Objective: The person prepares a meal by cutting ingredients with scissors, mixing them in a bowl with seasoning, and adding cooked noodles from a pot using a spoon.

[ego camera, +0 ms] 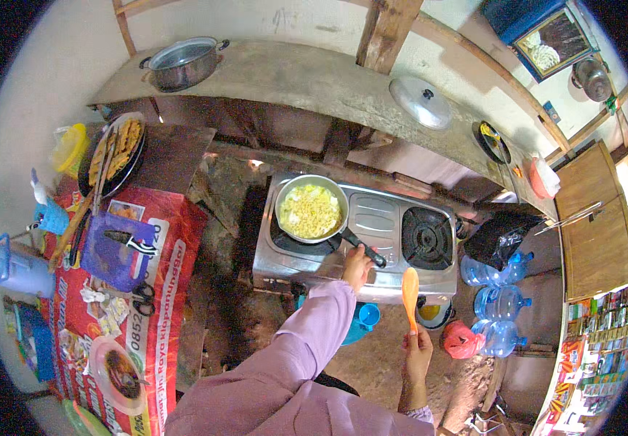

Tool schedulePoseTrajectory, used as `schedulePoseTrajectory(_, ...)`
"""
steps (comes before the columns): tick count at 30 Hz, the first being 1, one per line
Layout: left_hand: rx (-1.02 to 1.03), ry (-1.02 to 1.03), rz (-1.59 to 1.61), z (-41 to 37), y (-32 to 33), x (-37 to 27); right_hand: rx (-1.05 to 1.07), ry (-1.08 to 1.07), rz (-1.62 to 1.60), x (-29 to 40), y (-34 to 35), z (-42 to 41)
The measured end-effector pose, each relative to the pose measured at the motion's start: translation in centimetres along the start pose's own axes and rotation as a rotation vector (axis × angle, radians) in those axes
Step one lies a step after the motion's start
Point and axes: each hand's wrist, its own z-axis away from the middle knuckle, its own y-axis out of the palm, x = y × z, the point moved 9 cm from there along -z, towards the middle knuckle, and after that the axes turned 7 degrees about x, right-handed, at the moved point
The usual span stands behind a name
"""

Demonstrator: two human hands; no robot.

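Note:
A saucepan (345, 206) of noodles (310, 211) in pale yellow liquid sits on the left burner of a steel two-burner gas stove (374, 218). My left hand (357, 268) grips the saucepan's black handle (362, 245). In my right hand (418, 351) an orange spatula-like spoon (410, 289) is held upright by its handle, in front of the stove and apart from the pan. The right burner (427, 238) carries nothing.
Left, a red banner-covered table (175, 272) bears a purple cutting board (109, 256) with a knife (131, 241), scissors (144, 298) and a fried-food pan (115, 155). A ledge behind holds a pot (180, 71) and lid (420, 102). Water jugs (502, 302) and a red bag (463, 339) stand right.

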Motion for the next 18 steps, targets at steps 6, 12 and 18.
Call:
schedulePoseTrajectory(6, -0.093, 0.01, -0.295, 2.3, -5.6, -1.9, 0.06, 0.023, 0.02, 1.9, 1.9, -1.3)
schedulePoseTrajectory(12, -0.407, 0.344, -0.809, 7.8, -7.7, -9.4, 0.084, -0.477, 0.359, 6.6, 5.9, -5.8)
schedulePoseTrajectory(18, -0.343, 0.174, -0.941, 15.2, -6.6, -13.0, 0.079, -0.912, 0.896, 18.5, 15.7, -7.3)
